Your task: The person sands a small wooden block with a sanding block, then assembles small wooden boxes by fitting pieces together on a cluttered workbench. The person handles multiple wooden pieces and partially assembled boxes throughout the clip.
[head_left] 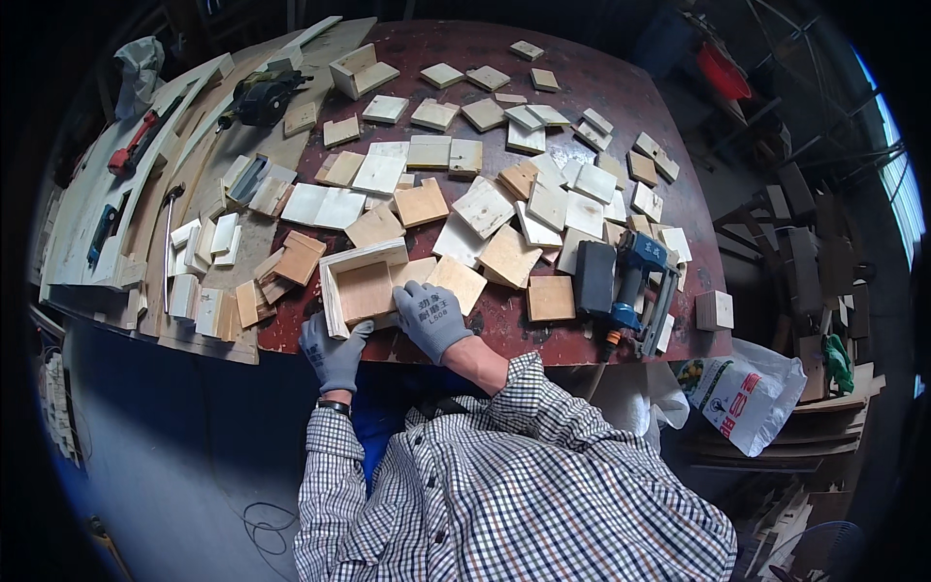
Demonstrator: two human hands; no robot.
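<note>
Tabletop [446, 41] spreads ahead of both hands, a blue nail gun [632, 279] standing well to the right hand's right. The open wooden box [362, 293] lies ahead of and between the hands, touched by both, so neither is nearer; its long axis is hard to tell. The left hand [334, 353] pinches its near-left corner; the right hand [433, 316], fingers together, meets its right side, grip unclear. A loose tan block [464, 283] sits just beyond the right hand.
</note>
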